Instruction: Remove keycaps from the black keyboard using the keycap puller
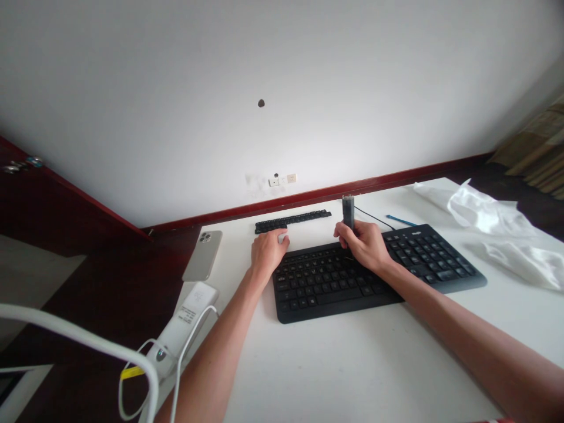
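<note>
A black keyboard lies on the white table in front of me. My right hand is closed round an upright dark grey bar-shaped tool over the keyboard's upper middle. The tool's lower end is hidden by the hand, so I cannot tell its exact kind. My left hand rests at the keyboard's upper left corner, thumb and forefinger apart, with nothing visible in it. Just beyond its fingertips runs a strip of loose black keycaps, set out in rows.
At the table's left edge are a phone and a white power strip with cables. A thin blue stick lies behind the keyboard. Crumpled clear plastic bags spread over the right side. A wall stands behind the table.
</note>
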Demonstrator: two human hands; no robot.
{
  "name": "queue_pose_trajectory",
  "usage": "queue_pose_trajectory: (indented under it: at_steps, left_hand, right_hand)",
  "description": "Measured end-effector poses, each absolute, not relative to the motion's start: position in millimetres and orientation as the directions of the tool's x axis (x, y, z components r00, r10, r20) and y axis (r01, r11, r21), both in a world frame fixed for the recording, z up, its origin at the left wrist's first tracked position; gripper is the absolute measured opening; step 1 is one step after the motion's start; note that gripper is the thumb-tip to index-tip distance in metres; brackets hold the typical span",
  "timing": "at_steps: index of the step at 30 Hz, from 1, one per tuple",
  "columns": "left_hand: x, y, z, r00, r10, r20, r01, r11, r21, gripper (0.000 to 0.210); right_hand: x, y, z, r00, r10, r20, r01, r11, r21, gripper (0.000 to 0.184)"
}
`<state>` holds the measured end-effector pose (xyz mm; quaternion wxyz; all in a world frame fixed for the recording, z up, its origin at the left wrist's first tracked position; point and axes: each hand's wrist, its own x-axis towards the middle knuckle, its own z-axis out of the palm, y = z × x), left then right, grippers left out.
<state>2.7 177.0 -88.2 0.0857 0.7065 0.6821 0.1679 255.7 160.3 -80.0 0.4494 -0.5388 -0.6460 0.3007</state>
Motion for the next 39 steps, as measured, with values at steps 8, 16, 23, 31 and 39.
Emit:
queue_pose_trajectory:
  at_steps: [8, 16, 23, 31, 39]
  left_hand:
    - [1, 179, -93, 0.014, 0.992, 0.127, 0.938, -0.057, 0.341, 0.032]
    - [2, 174, -87, 0.094, 0.967, 0.237, 0.904, -0.183, 0.385, 0.026]
    - [8, 163, -81, 0.221, 0.905, 0.365, 0.820, -0.375, 0.432, 0.034]
    - [35, 139, -67, 0.423, 0.824, 0.379, 0.735, -0.556, 0.389, 0.026]
    - [78, 102, -67, 0.505, 0.820, 0.269, 0.815, -0.556, 0.166, 0.062]
  right_hand:
    - [256, 160, -81, -0.014, 0.966, 0.259, 0.432, 0.240, -0.870, 0.045]
    - [256, 160, -75, -0.029, 0.955, 0.295, 0.440, 0.278, -0.854, 0.052]
    - [261, 159, -70, -0.119, 0.943, 0.311, 0.519, 0.326, -0.790, 0.062]
    - [268, 166, -67, -0.051, 0.940, 0.338, 0.480, 0.320, -0.817, 0.052]
    - [277, 169, -64, -0.138, 0.914, 0.382, 0.526, 0.395, -0.753, 0.059]
